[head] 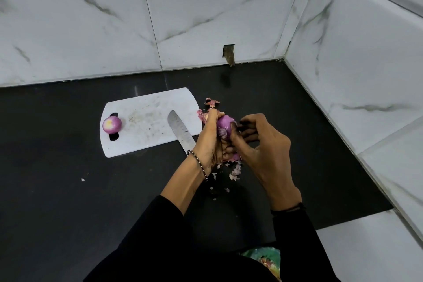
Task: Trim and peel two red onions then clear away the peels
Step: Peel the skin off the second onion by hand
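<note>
Black counter (68, 190), marble-tile walls (206, 18); left hand (209, 144), right hand (263, 151) fingers (250, 119) grip onion (225, 122) (peels (235, 170) beneath).

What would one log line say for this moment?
step: peeling | left hand: grips onion | right hand: pinches its skin | peeled onion: on board | knife: lying idle

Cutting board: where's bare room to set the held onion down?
Free: the middle of the cutting board, between the peeled onion over the handle slot and the knife blade across its right corner; also the counter left of and nearer than the board. Crowded: right of the board, peels around the held onion.
</note>
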